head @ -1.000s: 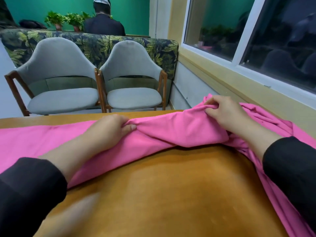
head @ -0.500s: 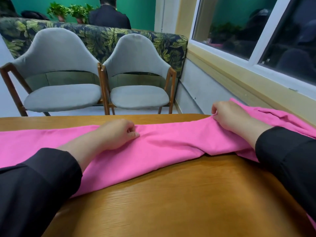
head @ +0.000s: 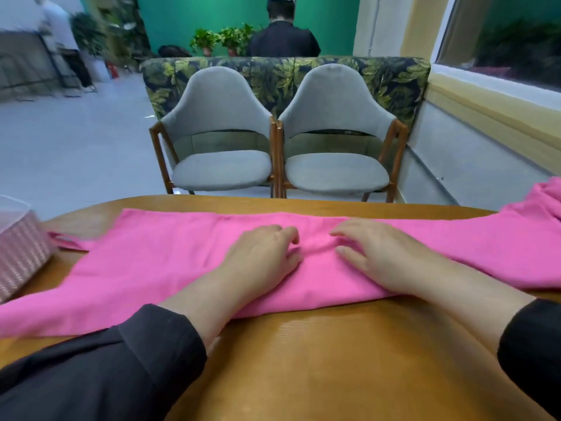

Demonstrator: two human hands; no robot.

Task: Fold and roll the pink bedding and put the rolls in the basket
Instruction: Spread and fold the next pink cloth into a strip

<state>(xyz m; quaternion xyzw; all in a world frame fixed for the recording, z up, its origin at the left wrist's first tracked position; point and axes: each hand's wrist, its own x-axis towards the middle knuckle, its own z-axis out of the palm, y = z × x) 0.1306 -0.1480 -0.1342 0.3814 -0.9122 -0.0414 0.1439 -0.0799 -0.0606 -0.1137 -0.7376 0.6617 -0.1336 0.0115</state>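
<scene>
Both hands flat, fingers relaxed: left hand and right hand press long pink fabric bedding, spread across oval wooden table; pink woven basket at bedding's left end.

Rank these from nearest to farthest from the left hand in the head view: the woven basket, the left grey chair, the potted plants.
From the left hand, which rests flat on the pink bedding:
1. Woven basket, at the table's left edge, beside the bedding.
2. Left grey chair, just beyond the table's far edge.
3. Potted plants, behind the leaf-patterned sofa back, by the green wall.
</scene>
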